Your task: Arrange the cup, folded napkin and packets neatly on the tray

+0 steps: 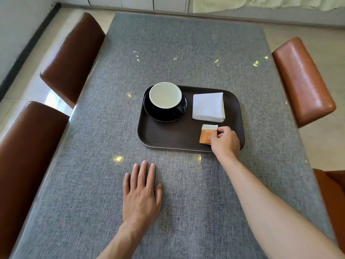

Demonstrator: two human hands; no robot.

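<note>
A dark brown tray (168, 136) lies on the grey table. At its far left, a black cup (165, 97) with a pale inside stands on a black saucer (160, 114). A folded white napkin (208, 107) lies at the tray's far right. Just in front of the napkin, an orange and white packet (206, 134) rests on the tray, pinched at its right edge by my right hand (225, 140). Whether more packets lie under the hand is hidden. My left hand (141, 191) lies flat on the table in front of the tray, fingers spread, holding nothing.
The grey textured table top (186, 53) stretches far beyond the tray. Two brown leather chairs (72, 57) stand along the left side, another brown chair (302, 81) at the right, and part of one more chair (332, 193) at the near right.
</note>
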